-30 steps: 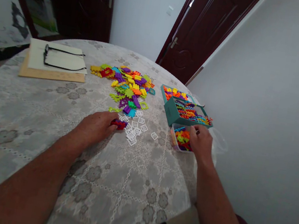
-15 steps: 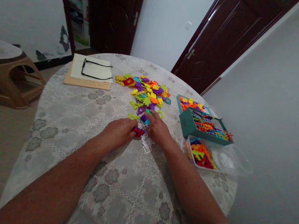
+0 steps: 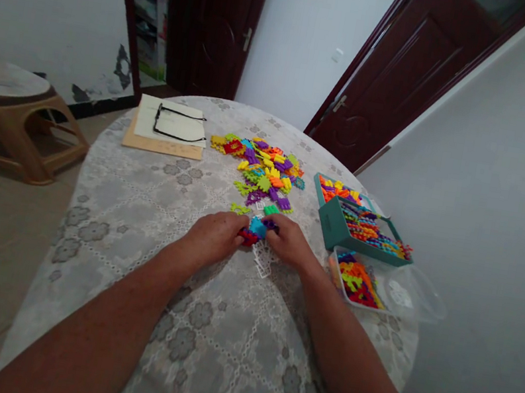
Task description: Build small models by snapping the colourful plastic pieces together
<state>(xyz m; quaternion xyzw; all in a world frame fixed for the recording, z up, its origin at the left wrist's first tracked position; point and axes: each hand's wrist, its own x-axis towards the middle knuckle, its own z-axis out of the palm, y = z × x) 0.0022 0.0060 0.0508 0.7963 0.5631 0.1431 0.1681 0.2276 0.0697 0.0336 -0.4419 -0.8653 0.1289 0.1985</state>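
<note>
Head view, left hand [image 3: 218, 233] pinching red piece [image 3: 248, 239], right hand [image 3: 289, 240] pinching purple piece [image 3: 270, 224], both pieces partly hidden

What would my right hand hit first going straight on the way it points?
Your right hand would likely meet the light blue piece at its fingertips first; they may already touch, as depth is unclear.
</note>
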